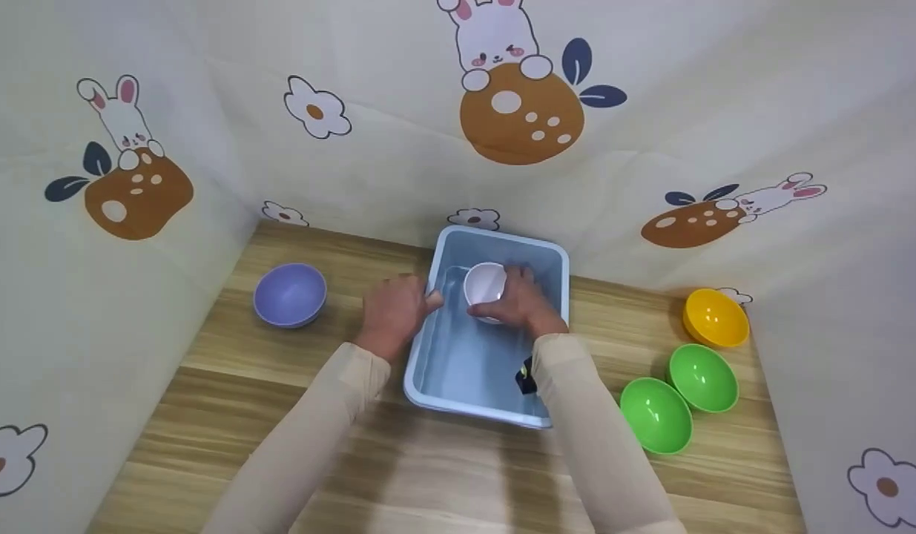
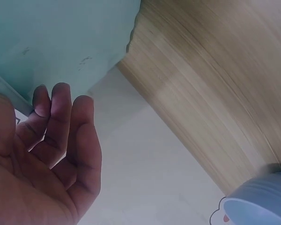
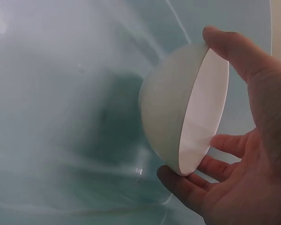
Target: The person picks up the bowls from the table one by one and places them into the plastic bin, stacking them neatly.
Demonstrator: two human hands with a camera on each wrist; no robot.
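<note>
A pale blue plastic basin [image 1: 458, 378] stands on the wooden table. My left hand [image 1: 398, 311] is at its left rim, the thumb over the edge and the curled fingers [image 2: 61, 112] against the outer wall. Inside the basin, my right hand [image 1: 515, 300] grips a small white bowl [image 1: 482, 282] by its rim. In the right wrist view the thumb is at one side of the white bowl [image 3: 168, 103] and the fingers at the opposite side. The bowl's mouth faces the palm, and its rounded base is toward the basin floor.
A purple bowl [image 1: 291, 295] stands left of the basin. To the right are a yellow bowl [image 1: 716, 317] and two green bowls [image 1: 701, 377] close together. A small black item [image 1: 526, 376] shows beside the right sleeve. Printed cloth walls [image 1: 383, 170] enclose the table.
</note>
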